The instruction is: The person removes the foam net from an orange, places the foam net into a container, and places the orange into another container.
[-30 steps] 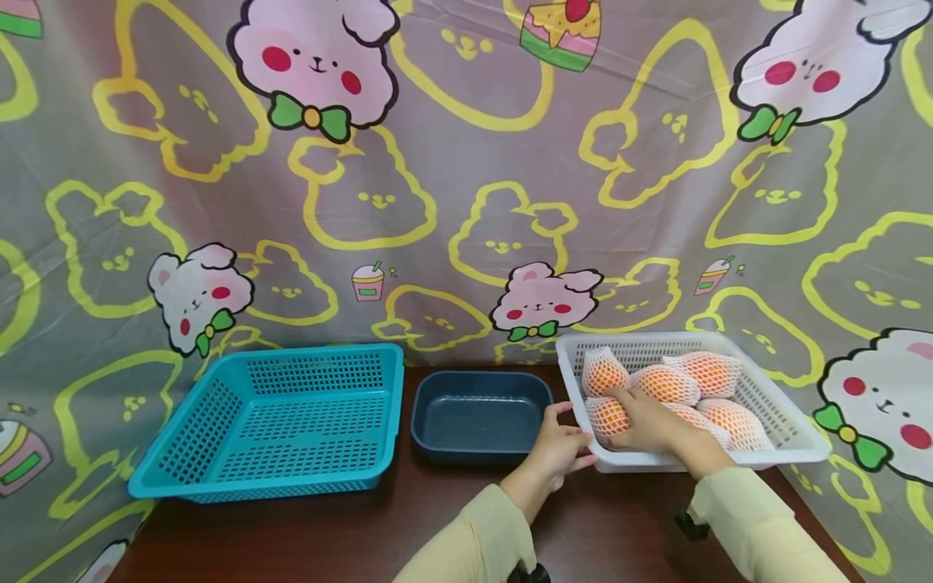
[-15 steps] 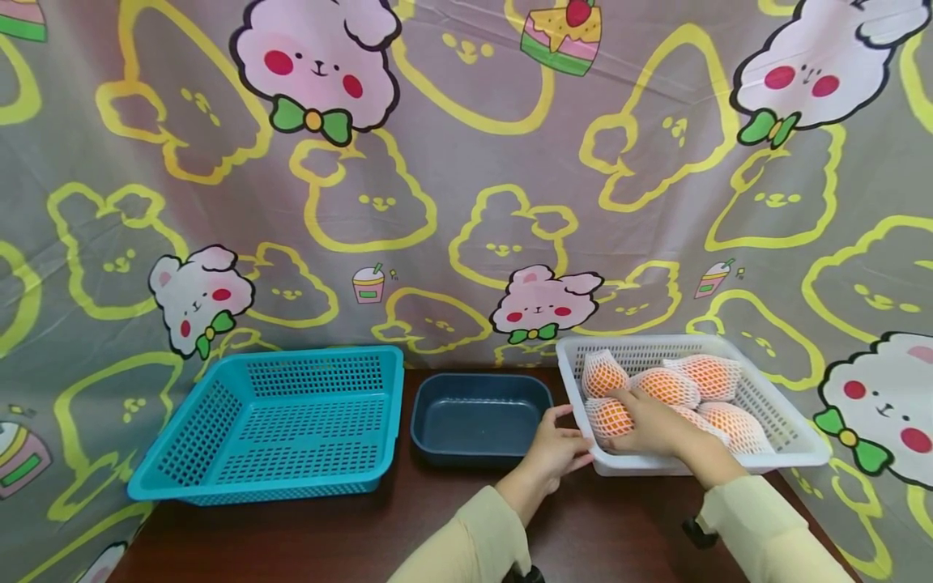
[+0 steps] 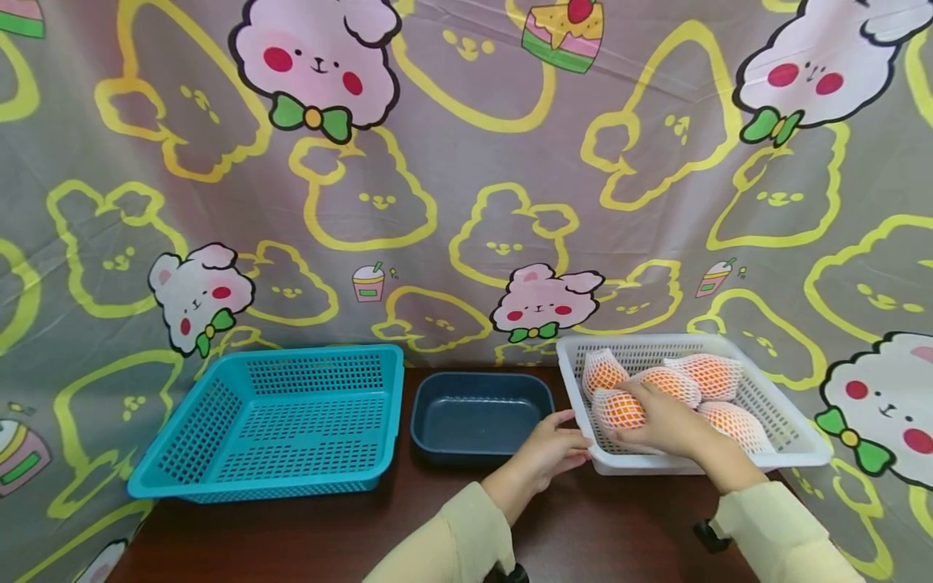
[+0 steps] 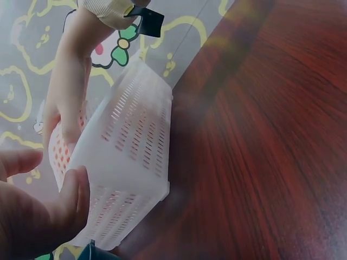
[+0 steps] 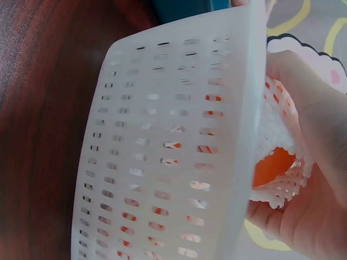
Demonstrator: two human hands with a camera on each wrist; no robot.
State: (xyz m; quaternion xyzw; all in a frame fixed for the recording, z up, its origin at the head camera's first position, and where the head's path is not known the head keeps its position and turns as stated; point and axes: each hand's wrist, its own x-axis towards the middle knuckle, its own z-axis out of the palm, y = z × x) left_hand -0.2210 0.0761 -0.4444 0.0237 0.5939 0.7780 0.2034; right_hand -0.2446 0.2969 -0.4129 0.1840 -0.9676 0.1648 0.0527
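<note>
Grasping a foam-netted orange fruit [image 3: 619, 411] in the white basket [image 3: 787, 458] with right hand [image 3: 669, 425], touching its corner with relaxed left hand [image 3: 543, 455]; probably cushioned, bruisable, best cupped round the middle.

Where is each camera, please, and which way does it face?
Head: on the head, facing forward-down at the teal basket, tray and white basket; left grip, right grip and sleeves show.
Left wrist: on that wrist, facing the white basket's outside and table; left grip near, right grip and sleeve beyond.
Right wrist: on that wrist, facing the basket's side and a netted fruit in the right grip.
Both wrist views share that basket.
</note>
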